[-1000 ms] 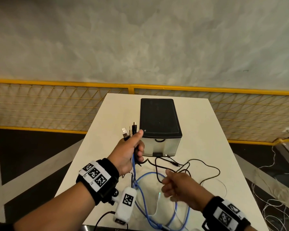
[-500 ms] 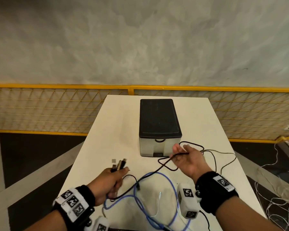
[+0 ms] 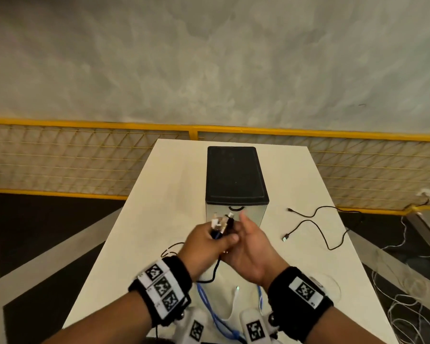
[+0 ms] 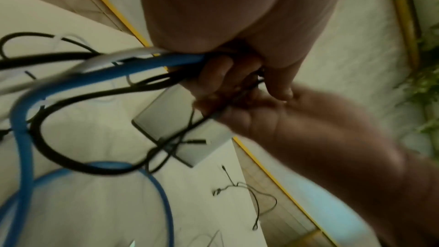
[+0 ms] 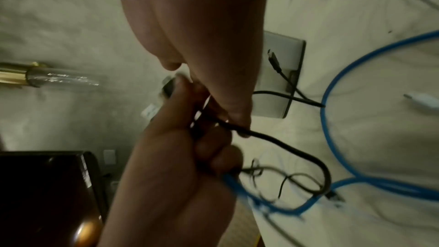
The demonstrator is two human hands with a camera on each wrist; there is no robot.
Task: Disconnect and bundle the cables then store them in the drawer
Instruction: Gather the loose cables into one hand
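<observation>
My left hand (image 3: 205,244) grips a bundle of cable ends (image 3: 221,222) just in front of the drawer box (image 3: 233,175), plugs pointing up. A blue cable (image 3: 204,296) and black cables hang from that fist to the table; the blue cable (image 4: 21,119) loops wide in the left wrist view. My right hand (image 3: 251,247) is against the bundle with fingers straight, palm toward the left hand. In the right wrist view its fingers (image 5: 237,115) touch a black cable leaving the left hand (image 5: 171,157). A thin black USB cable (image 3: 285,237) lies loose on the table at right. The drawer is closed.
The white table (image 3: 174,194) is narrow, with both side edges close. A white cable end (image 3: 236,290) lies between my wrists. A yellow mesh fence (image 3: 85,160) runs behind the table. Thin cables (image 3: 407,294) trail on the floor at right.
The right hand has let go of the thin black cable, which now lies on the table at right, and has come back to the left hand. The left hand has risen toward the drawer box.
</observation>
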